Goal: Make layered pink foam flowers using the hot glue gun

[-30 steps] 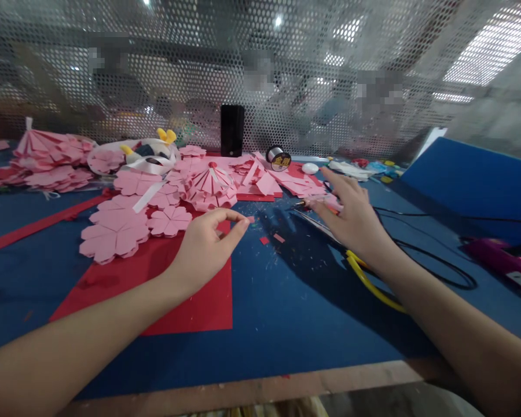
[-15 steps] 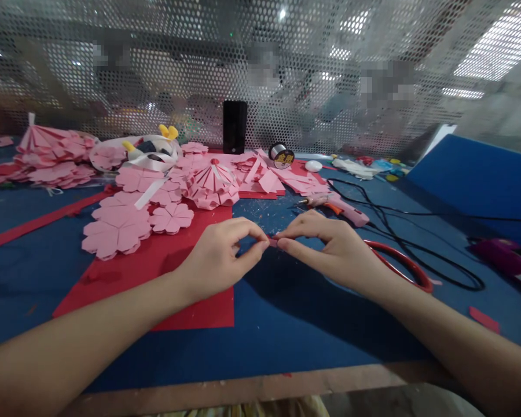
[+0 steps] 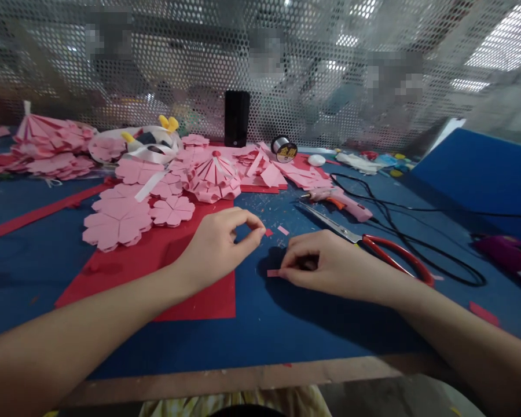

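My left hand [image 3: 223, 240] is closed in a pinch above the red paper sheet [image 3: 200, 298]. A tiny red scrap [image 3: 268, 233] shows right at its fingertips; whether it is held or lies on the table I cannot tell. My right hand [image 3: 319, 260], also pinched, grips a small pink paper strip [image 3: 272, 273] low over the blue table. Another pink scrap [image 3: 283, 230] lies between and beyond the two hands. Red-handled scissors [image 3: 347, 233] rest just behind my right hand, partly hidden by the wrist.
Stacked pink paper flowers [image 3: 117, 223] and a pleated pink paper piece [image 3: 215, 176] lie at left and centre. A pink glue gun [image 3: 345, 205] with a black cord, a spool of line [image 3: 283, 149] and an upright phone [image 3: 237, 119] stand farther back. A blue board [image 3: 481, 174] leans at right.
My hands, fingertips together before, have come apart. The right hand has moved down towards me with the pink strip. The scissors' blades now show.
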`<state>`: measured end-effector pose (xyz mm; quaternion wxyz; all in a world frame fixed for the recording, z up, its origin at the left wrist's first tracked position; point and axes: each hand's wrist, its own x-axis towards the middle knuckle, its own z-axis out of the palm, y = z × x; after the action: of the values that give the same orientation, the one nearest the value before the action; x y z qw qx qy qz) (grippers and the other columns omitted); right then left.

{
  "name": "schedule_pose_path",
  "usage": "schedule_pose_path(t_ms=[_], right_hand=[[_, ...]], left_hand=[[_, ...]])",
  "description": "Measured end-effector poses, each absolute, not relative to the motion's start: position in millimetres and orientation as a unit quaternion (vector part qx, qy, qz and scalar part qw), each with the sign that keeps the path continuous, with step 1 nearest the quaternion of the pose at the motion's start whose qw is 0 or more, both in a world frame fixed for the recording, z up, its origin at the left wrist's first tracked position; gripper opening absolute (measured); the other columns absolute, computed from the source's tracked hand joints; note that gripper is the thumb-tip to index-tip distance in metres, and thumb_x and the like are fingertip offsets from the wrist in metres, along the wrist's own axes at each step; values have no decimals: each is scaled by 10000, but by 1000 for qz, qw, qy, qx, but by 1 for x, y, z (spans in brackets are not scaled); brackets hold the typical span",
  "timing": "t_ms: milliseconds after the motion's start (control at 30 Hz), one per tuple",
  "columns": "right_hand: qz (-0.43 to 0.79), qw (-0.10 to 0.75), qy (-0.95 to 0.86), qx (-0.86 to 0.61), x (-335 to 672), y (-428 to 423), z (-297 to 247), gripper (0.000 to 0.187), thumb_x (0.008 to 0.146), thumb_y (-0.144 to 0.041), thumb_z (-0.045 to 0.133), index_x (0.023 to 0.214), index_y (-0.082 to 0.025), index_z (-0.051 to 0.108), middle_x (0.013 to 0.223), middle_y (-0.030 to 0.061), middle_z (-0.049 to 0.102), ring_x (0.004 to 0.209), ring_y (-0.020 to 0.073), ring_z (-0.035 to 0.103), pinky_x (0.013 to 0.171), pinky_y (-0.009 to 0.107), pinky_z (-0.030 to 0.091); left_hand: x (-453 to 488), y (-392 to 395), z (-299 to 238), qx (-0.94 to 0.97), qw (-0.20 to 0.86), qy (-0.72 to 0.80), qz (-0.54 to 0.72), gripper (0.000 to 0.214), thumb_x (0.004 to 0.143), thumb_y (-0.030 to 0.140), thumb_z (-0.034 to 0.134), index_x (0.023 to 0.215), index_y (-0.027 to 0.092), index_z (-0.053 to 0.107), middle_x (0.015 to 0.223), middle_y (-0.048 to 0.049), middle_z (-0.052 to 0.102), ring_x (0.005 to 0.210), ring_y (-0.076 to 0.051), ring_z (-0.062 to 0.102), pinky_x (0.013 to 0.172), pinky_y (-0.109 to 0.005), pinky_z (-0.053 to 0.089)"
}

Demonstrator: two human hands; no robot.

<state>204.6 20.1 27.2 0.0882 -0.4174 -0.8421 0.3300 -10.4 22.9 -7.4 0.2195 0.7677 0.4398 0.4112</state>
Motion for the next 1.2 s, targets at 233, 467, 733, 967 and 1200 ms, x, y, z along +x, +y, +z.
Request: schedule_pose_path(t_ms=[233,467,733,967,1200], right_hand=[[346,108,-745,-560,202,16,23,273,821,-401,629,662,-182,660,585,-26,580,525,84,442,461,222,304],[407,174,-676,-589,198,8,16,360,834,-511,602,715,-172,622,540,-45,459,427,52,349,378,189,229],[503,140,-613,-593,194,7,16,360,794,-508,672,697,-177,569,581,-38,541,356,21,336,317,160,232],[554,91,-578,-592,191,6,21,352,783,-463,675,625,-187,525,483,-54,521,318,34,348,287,154,247],[564,-17,-599,-568,203,11,22,393,776,-580,656,707,-194,625,496,-19,594,298,64,387,277,193,293]], left_hand=[[-12,21,-7,728,318,456,400,94,883,252,624,854,185,682,759,18,725,659,-111,653,585,-202,462],[-11,12,-7,741,413,392,356,120,885,271,622,898,176,694,813,-6,742,630,-96,623,532,-184,432],[-11,13,-7,751,390,405,347,120,872,256,623,885,162,697,748,10,685,443,-41,351,402,-186,262],[-10,12,-5,767,374,400,334,101,877,238,620,867,171,694,739,21,687,464,-50,389,429,-184,299],[-9,13,-6,780,285,439,343,94,852,204,625,801,171,696,638,42,622,448,-57,374,455,-197,309]])
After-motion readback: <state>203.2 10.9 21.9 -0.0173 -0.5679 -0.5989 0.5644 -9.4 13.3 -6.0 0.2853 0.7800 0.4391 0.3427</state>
